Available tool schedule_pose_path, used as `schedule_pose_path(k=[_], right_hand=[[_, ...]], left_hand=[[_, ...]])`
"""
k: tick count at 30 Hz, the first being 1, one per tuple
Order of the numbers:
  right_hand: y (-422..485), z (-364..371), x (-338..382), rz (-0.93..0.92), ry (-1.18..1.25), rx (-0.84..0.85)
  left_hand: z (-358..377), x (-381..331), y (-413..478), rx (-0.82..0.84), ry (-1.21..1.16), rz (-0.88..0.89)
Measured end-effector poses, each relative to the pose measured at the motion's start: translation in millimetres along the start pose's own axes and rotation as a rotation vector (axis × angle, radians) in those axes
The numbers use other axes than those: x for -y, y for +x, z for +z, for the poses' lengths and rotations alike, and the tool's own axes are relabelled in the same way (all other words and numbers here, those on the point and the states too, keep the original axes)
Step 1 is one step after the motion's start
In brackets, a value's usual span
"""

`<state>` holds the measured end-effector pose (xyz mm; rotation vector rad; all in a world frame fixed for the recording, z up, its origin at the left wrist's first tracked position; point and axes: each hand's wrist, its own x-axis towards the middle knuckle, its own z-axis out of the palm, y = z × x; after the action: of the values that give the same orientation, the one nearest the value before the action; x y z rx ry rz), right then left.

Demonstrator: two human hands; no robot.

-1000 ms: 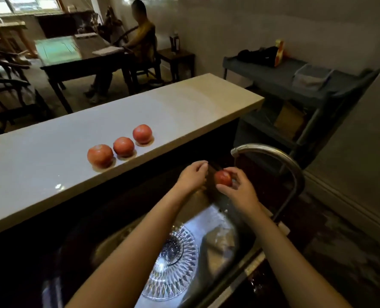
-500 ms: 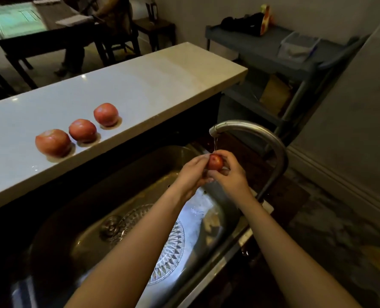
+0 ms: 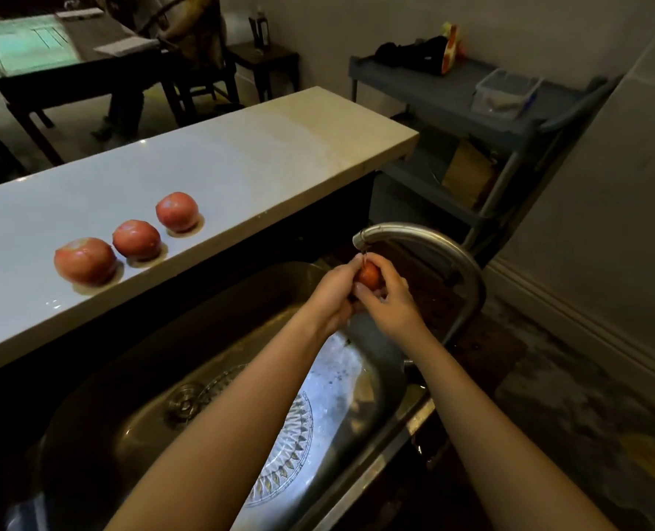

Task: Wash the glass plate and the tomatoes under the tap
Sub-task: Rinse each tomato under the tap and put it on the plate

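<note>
Both hands, left hand and right hand, clamped together on small tomato under tap spout; glass plate on sink floor; three tomatoes along counter front edge.

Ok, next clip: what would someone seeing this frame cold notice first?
Probably the two bare hands, left hand and right hand, cupped around a small red tomato right under the spout of the curved metal tap. Next, the three larger red tomatoes lined up near the front edge of the pale stone counter, sitting in small wet patches. Below the forearms, a cut-glass patterned plate lies in the steel sink.
</note>
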<state>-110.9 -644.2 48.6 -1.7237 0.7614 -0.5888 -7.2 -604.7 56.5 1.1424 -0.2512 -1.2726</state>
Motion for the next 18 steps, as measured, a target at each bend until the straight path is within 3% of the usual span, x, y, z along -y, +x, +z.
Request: schedule_pose_path(k=[4,10,14,18], right_hand=[[4,-2,12,0.132,0.259,0.034],[20,12,20,0.236,0.099,-0.059],[22,19,10,0.166,0.031,-0.087],[36,7,20,0.262,0.063,-0.142]], left_hand=[[2,-7,-5,0.042,-0.165,-0.056],[8,-8,-1,-0.042,0.188,-0.02],[14,-11,1,-0.098,0.155,0.051],[22,-3,-2,-0.082,0.052,0.025]])
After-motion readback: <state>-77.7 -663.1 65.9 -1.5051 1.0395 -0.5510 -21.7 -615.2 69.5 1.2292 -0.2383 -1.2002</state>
